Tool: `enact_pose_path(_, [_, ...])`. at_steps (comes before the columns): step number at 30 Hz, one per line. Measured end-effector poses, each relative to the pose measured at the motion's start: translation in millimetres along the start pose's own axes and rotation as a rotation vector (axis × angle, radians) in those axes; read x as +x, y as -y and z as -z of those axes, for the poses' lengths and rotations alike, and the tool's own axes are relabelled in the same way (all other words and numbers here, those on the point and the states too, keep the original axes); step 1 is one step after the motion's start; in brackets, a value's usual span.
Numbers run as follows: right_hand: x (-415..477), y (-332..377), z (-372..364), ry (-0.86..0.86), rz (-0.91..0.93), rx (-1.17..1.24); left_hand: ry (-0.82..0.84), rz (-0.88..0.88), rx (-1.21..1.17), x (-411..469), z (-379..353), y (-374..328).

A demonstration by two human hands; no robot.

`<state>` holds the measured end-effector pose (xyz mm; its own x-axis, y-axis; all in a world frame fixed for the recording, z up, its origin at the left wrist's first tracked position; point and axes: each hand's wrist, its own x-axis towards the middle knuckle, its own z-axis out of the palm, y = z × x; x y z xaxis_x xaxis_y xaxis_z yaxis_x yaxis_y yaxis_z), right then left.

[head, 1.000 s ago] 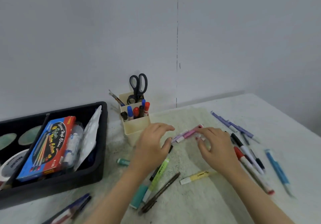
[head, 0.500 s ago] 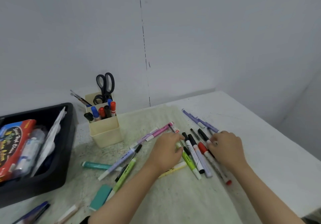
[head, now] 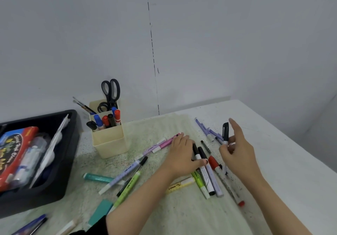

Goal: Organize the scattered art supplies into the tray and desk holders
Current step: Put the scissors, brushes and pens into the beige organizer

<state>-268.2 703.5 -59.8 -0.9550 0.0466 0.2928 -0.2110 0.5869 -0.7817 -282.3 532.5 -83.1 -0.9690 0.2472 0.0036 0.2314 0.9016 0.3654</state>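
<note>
On the table [head: 284, 162], over a pale stained cloth [head: 164, 211], both hands work among loose markers. The right hand [head: 238, 154] is raised off the cloth and pinches a black pen [head: 225, 131] low on its barrel between thumb and curled fingers. The pen stands nearly upright, cap up, and the forefinger points straight up just beside it. The left hand [head: 182, 159] lies palm down, fingers straight and pressed together. Its fingertips reach the end of a pink marker [head: 163, 144] and its thumb rests on the white barrel of a black-capped marker [head: 200, 159]. More pens lie side by side just right of that hand, among them a red-capped marker [head: 213, 163]; whether the palm covers others cannot be told. Two purple pens [head: 204, 129] lie beyond the right hand. Near the left forearm are a yellow highlighter [head: 180, 184], a green highlighter [head: 127, 185], a teal stick [head: 96, 177] and a teal eraser [head: 102, 211]. A cream holder [head: 109, 143] stands at the back left of the cloth. It holds scissors [head: 110, 92] with handles up, brushes [head: 83, 105] leaning left, and blue, red and black markers in its front compartment. A black tray [head: 70, 143] sits left of the holder, with a red box [head: 16, 149] and other blurred supplies inside.
</note>
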Motion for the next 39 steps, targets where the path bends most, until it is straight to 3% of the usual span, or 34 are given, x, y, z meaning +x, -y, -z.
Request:
enact_pose_path(2, [5,6,-1,0.009,-0.003,0.036,-0.06,0.009,-0.149,-6,9,-2])
enact_pose_path(6, [18,27,-11,0.031,0.013,0.107,-0.166,0.093,-0.723,-24,37,-4])
enact_pose_path(9, [29,46,-27,0.066,0.04,0.193,-0.382,0.072,-0.879,-39,63,12])
enact_pose_path(15, [46,99,-70,0.172,0.15,0.334,-0.765,0.024,-0.776,-72,144,57])
enact_pose_path(20, [53,152,-109,0.197,0.287,0.54,-1.037,0.039,-0.507,-88,191,95])
enact_pose_path(25, [58,188,-146,0.158,0.485,0.574,-1.003,0.127,-0.38,-83,190,130])
enact_pose_path(31, [69,188,-181,0.273,0.754,0.206,-0.867,0.155,-0.385,-73,168,154])
enact_pose_path(39, [78,168,-201,0.188,0.944,-0.051,-0.69,0.179,-0.408,-66,154,165])
